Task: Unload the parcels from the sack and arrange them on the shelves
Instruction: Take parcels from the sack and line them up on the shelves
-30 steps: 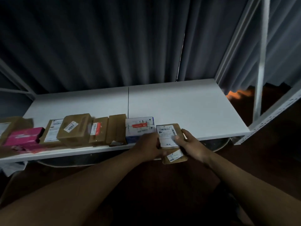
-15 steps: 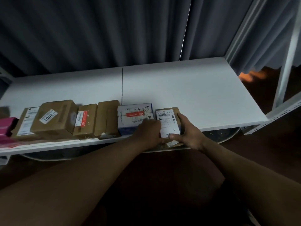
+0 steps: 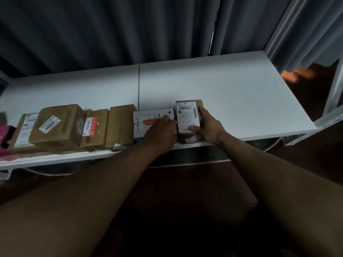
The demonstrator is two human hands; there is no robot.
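Head view: one wide look down at both arms and a shelf front.
Shelf: a flat white shelf board (image 3: pixel 222 86) runs across the view, with a dark seam down its middle and grey curtains (image 3: pixel 111 30) hanging behind it.
Held parcel: a small brown cardboard parcel with a white barcode label (image 3: pixel 187 115) lies on the shelf near its front edge, at the right end of the row, its left side just beside a white box.
Right hand: the right hand (image 3: pixel 209 130) has its grip clamped on this parcel, thumb on the label's lower end, fingers curled along the right edge.
Left hand: the left hand (image 3: pixel 160 132) lies over the front of the white box with a red stripe (image 3: pixel 148 117), fingertips at the held parcel's left edge; whether its grip is clamped or loose, I cannot tell.
Row leftwards: a plain brown cardboard box (image 3: pixel 120 125), a brown box with a red-and-white label (image 3: pixel 94 127), a larger brown box with a sticker reading 2001 (image 3: pixel 57 125), a flat brown parcel with a long white label (image 3: pixel 24 130), and a pink package (image 3: pixel 4 134) at the frame's edge.
Frame: a white metal shelf upright (image 3: pixel 334 89) stands at the right.
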